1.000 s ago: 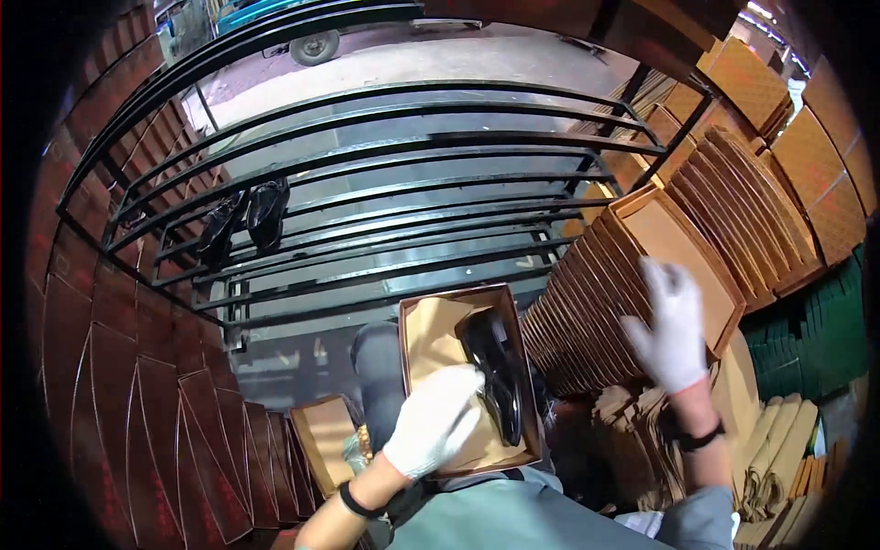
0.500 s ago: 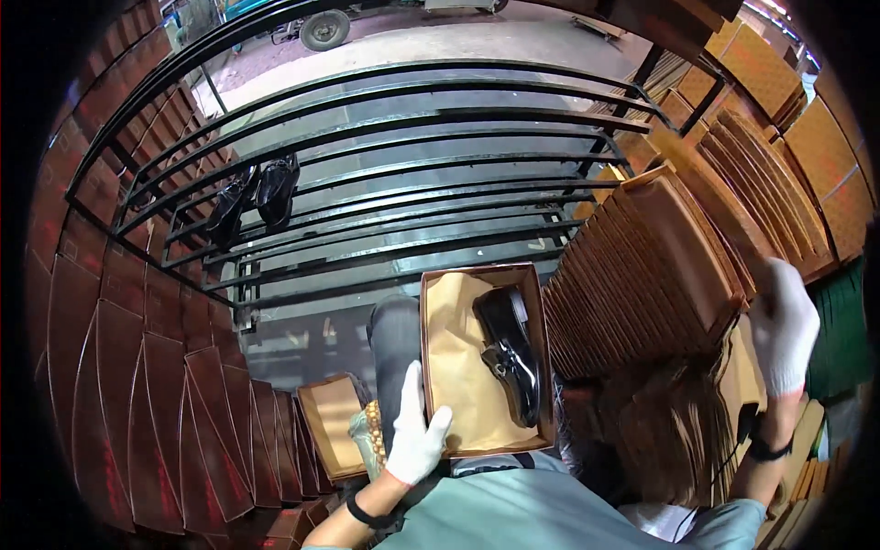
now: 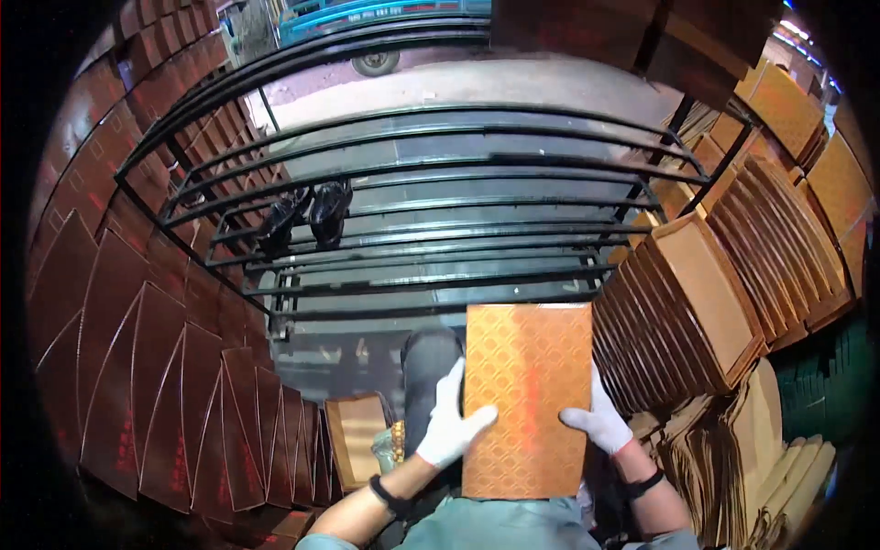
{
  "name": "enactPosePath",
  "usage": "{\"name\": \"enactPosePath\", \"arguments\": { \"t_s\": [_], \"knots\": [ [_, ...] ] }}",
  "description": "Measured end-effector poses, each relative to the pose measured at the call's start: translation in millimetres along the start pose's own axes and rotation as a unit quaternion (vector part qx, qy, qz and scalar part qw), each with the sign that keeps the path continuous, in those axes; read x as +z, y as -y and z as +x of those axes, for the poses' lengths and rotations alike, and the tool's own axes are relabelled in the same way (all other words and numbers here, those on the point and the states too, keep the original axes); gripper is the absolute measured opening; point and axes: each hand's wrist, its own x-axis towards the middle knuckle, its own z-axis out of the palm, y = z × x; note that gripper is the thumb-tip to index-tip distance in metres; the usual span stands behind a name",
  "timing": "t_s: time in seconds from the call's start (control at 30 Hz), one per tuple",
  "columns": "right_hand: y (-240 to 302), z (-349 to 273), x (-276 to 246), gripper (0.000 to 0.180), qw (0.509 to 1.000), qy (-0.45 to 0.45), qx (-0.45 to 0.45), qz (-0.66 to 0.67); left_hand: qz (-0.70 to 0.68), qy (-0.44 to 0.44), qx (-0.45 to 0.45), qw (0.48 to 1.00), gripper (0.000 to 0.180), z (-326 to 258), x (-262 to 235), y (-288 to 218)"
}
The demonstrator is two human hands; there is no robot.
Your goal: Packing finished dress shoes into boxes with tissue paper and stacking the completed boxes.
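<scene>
On my lap a shoe box is covered by an orange lid with a pattern of ring shapes and faint red print. My left hand, in a white glove, grips the left side, its thumb on the lid's top. From the right, my gloved right hand holds the other side, its thumb also on top. The box's inside is hidden under the lid. Beside my left knee stands a small open box, and next to it a clear bag with yellowish beads.
A black metal rack spans the far side, with a pair of black shoes at its left. Dark red boxes are stacked on the left. Nested lids, brown paper sheets and rolled paper lie on the right.
My right hand has brought a lid from the right-hand stack onto the open box, covering the black shoe and brown paper inside. Both hands now hold the box's sides. The view has shifted.
</scene>
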Motion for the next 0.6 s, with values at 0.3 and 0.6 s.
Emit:
{"name": "enactPosePath", "arguments": {
  "t_s": [0.3,0.6],
  "knots": [
    [-5.8,72.6,-21.9,0.106,0.985,0.005,-0.166,-0.037,-0.365,0.192,0.006,0.911,0.103,100.1,-16.4,33.9],
    [8.3,59.6,12.1,0.084,0.97,-0.089,-0.223,-0.02,-0.252,0.027,0.033,0.967,0.028,81.4,-15.3,-48.0]
  ]
}}
